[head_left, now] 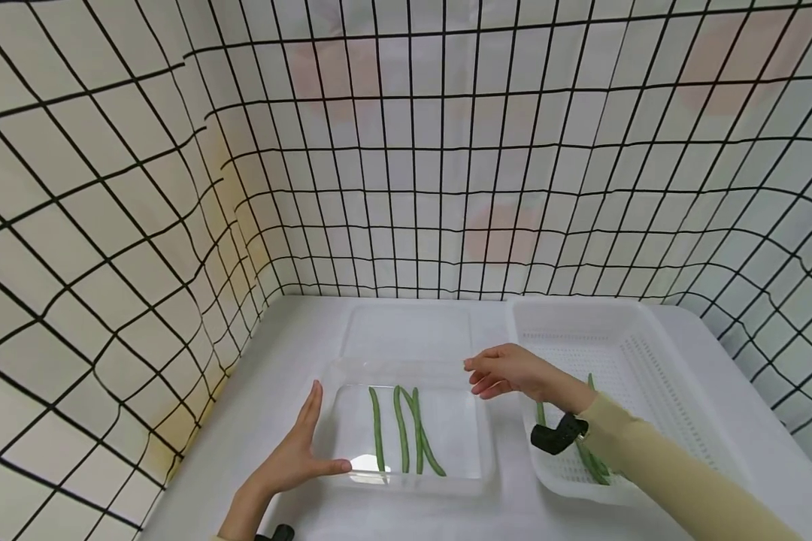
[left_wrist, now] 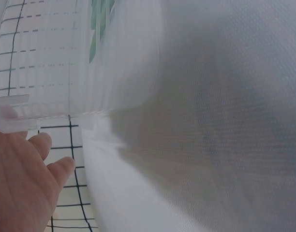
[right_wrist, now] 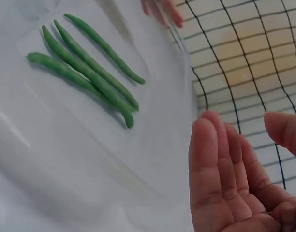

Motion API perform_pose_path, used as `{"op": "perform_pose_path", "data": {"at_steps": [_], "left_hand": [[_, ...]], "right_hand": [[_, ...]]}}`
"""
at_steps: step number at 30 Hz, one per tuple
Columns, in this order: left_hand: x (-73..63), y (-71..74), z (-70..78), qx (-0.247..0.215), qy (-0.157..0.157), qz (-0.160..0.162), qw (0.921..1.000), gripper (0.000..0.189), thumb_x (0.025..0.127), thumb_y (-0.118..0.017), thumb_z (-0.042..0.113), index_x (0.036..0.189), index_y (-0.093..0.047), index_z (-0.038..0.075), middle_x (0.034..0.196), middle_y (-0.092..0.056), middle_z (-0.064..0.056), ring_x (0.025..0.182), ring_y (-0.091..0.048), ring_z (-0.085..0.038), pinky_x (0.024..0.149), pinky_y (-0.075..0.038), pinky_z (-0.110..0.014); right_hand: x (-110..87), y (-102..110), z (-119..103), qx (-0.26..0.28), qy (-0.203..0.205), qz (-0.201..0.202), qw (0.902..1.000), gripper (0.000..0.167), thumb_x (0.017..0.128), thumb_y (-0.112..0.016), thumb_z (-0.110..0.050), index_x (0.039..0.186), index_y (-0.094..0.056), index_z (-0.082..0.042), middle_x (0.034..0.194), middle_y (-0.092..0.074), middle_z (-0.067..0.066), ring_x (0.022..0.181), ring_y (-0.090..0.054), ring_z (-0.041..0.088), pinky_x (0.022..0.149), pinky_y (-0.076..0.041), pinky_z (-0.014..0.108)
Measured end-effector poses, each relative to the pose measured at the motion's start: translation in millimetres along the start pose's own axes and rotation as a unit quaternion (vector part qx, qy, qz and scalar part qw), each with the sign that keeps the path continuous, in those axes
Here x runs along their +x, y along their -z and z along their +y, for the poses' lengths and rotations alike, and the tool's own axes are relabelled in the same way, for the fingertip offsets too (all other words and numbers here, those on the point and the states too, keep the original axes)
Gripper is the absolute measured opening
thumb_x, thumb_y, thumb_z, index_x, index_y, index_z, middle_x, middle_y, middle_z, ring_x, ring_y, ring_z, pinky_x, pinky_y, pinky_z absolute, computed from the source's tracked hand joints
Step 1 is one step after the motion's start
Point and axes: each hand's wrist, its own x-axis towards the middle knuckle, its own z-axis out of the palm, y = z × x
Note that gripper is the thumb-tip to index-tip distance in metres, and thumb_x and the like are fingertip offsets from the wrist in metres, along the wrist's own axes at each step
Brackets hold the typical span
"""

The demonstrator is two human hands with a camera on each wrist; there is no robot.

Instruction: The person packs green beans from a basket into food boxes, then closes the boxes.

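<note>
Several green beans (head_left: pixel 376 428) lie lengthwise on the floor of a clear plastic container (head_left: pixel 455 432); two of them cross in the right wrist view, where the beans (right_wrist: pixel 85 70) show close up. My left hand (head_left: pixel 295 454) rests at the container's left side, thumb at the near left corner and fingers straight along the wall. In the left wrist view that hand (left_wrist: pixel 22 179) is right at the container's rim (left_wrist: pixel 15 113). Over the container's right edge hovers my right hand (head_left: pixel 507 372), fingers loosely extended with nothing between fingers and thumb (right_wrist: pixel 286 130).
To the right stands a white perforated basket (head_left: pixel 656 353) with more green beans (head_left: pixel 592 462) in it, partly hidden by my right forearm. A clear flat lid (head_left: pixel 406 330) lies behind the container. Black wire mesh (head_left: pixel 440 173) surrounds the white table (head_left: pixel 291 330) at the back and sides.
</note>
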Motion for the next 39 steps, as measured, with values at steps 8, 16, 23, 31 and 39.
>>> {"op": "perform_pose_path", "data": {"at_steps": [8, 16, 23, 31, 39], "left_hand": [[0.0, 0.2, 1.3, 0.0, 0.005, -0.006, 1.0, 0.132, 0.065, -0.087, 0.04, 0.152, 0.011, 0.021, 0.157, 0.011, -0.006, 0.141, 0.003, -0.029, 0.106, -0.015, -0.06], [1.3, 2.0, 0.8, 0.005, -0.001, 0.001, 1.0, 0.133, 0.065, -0.087, 0.039, 0.152, 0.011, 0.02, 0.157, 0.011, -0.007, 0.141, 0.002, -0.031, 0.106, -0.015, -0.06], [0.1, 1.9, 0.0, -0.006, 0.0, 0.0, 1.0, 0.133, 0.065, -0.087, 0.038, 0.151, 0.012, 0.024, 0.157, 0.011, -0.005, 0.141, 0.002, -0.03, 0.106, -0.014, -0.06], [-1.3, 1.8, 0.5, -0.012, -0.006, 0.002, 0.9999, 0.132, 0.066, -0.087, 0.036, 0.152, 0.012, 0.023, 0.157, 0.011, -0.002, 0.141, 0.003, -0.029, 0.106, -0.013, -0.06], [-1.6, 0.6, -1.7, -0.014, -0.005, 0.003, 0.9999, 0.131, 0.066, -0.087, 0.038, 0.151, 0.012, 0.024, 0.157, 0.01, -0.005, 0.141, 0.002, -0.03, 0.106, -0.013, -0.061]], "right_hand": [[-29.1, 56.6, 13.3, -0.013, -0.012, 0.074, 0.9971, 0.056, 0.092, -0.062, -0.038, 0.121, -0.056, 0.009, 0.101, -0.063, 0.017, 0.088, -0.065, 0.026, 0.077, -0.053, 0.038], [-56.4, 101.8, 42.6, -0.048, -0.061, 0.125, 0.9891, 0.066, 0.092, -0.06, -0.042, 0.125, -0.049, 0.014, 0.099, -0.065, 0.012, 0.089, -0.064, 0.025, 0.075, -0.054, 0.036], [-72.1, 127.3, 84.0, -0.108, -0.138, 0.134, 0.9753, 0.055, 0.092, -0.06, -0.042, 0.108, -0.062, 0.011, 0.09, -0.065, 0.012, 0.079, -0.065, 0.023, 0.069, -0.055, 0.034], [-79.0, 138.1, 116.8, -0.138, -0.168, 0.139, 0.9661, 0.044, 0.09, -0.064, -0.036, 0.095, -0.063, 0.007, 0.079, -0.064, 0.009, 0.068, -0.063, 0.019, 0.063, -0.054, 0.033], [-78.9, 131.4, 123.4, -0.166, -0.168, 0.146, 0.9606, 0.036, 0.087, -0.069, -0.033, 0.083, -0.06, 0.002, 0.071, -0.06, 0.007, 0.061, -0.06, 0.017, 0.058, -0.052, 0.032]]}}
